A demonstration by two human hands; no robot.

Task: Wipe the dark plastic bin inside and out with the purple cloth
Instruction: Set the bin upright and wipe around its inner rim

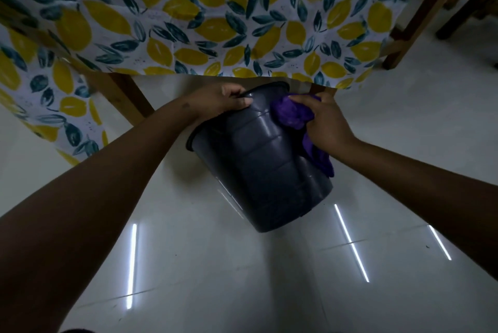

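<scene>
The dark plastic bin point(266, 168) hangs tilted above the floor, its open mouth turned away from me and its base toward me. My left hand point(218, 101) grips the bin's rim at the upper left, thumb on the outer wall. My right hand point(326, 122) holds the bunched purple cloth point(291, 114) against the bin's outer wall near the rim, and a tail of the cloth hangs down along the right side. The bin's inside is hidden from view.
A table with a lemon-and-leaf patterned cloth point(215, 22) overhangs just beyond the bin, on wooden legs point(126, 98). More wooden furniture legs point(420, 14) stand at the upper right. Glossy white floor tiles point(242, 278) lie below.
</scene>
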